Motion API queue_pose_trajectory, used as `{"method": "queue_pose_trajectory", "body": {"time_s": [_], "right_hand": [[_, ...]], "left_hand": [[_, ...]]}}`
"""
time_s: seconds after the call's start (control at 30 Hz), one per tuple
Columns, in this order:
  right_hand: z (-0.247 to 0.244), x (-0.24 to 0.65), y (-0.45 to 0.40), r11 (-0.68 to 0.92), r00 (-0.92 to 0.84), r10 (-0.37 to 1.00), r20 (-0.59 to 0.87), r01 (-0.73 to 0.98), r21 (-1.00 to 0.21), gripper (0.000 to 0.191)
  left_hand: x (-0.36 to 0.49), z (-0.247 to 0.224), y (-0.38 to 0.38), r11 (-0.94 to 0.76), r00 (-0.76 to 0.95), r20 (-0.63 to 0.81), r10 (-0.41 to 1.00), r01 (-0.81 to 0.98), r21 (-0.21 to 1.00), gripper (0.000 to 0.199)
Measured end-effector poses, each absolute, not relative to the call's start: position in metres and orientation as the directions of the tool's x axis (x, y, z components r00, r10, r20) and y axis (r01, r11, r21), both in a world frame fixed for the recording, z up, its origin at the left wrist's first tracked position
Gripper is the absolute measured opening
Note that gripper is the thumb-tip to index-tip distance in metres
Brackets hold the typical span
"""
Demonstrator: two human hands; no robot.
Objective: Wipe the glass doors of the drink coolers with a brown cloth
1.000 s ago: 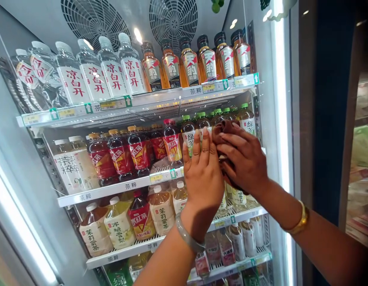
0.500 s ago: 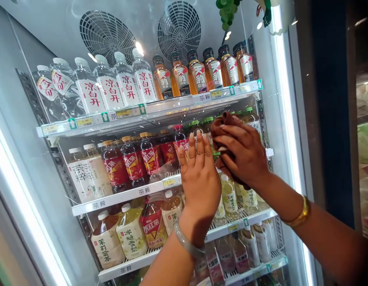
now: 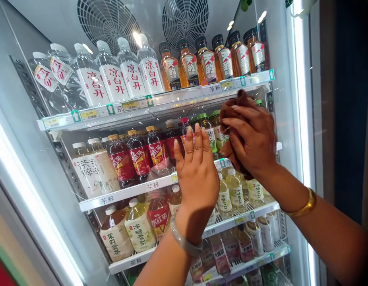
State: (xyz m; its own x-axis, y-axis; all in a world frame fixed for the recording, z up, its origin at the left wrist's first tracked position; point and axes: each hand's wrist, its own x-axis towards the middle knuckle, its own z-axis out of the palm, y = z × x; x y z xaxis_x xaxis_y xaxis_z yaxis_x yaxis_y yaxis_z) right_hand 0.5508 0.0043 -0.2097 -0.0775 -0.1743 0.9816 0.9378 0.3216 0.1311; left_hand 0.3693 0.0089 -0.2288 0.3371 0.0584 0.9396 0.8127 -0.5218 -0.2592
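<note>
My left hand (image 3: 197, 171) lies flat with its fingers stretched upward against the clear glass door of a drinks cooler, a pale bangle (image 3: 185, 238) round its wrist. To its right, my right hand (image 3: 252, 139) is closed round a crumpled brown cloth (image 3: 233, 107), which it presses to the glass. A gold bracelet (image 3: 305, 204) circles that wrist. Behind the glass, green-capped bottles (image 3: 212, 137) on the second shelf are partly covered by both hands and the cloth.
Clear water bottles (image 3: 112, 75) and amber bottles (image 3: 206, 61) line the top shelf (image 3: 172, 97). Red-labelled bottles (image 3: 139, 159) stand on the second, larger bottles (image 3: 115, 234) below. Light strips (image 3: 303, 79) run up both sides; round fan grilles (image 3: 185, 22) are at the top back.
The view has shifted slightly. My right hand has moved a little up and right with the cloth, away from my left hand. The left hand stays flat on the glass.
</note>
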Motion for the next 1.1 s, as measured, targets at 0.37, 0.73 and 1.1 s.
{"method": "queue_pose_trajectory", "body": {"time_s": [0.37, 0.73, 1.1], "right_hand": [[-0.212, 0.526, 0.002, 0.283, -0.193, -0.175, 0.966, 0.929, 0.237, 0.032], [-0.232, 0.512, -0.001, 0.321, -0.263, -0.239, 0.935, 0.887, 0.332, 0.058], [-0.239, 0.496, -0.003, 0.353, -0.283, -0.227, 0.932, 0.868, 0.350, 0.058]], "left_hand": [[0.369, -0.236, 0.014, -0.562, 0.302, 0.953, 0.012, 0.790, -0.243, 0.070], [0.365, -0.237, 0.014, -0.583, 0.286, 0.958, -0.001, 0.778, -0.234, 0.066], [0.336, -0.239, 0.008, -0.542, 0.312, 0.950, 0.024, 0.802, -0.250, 0.066]]}}
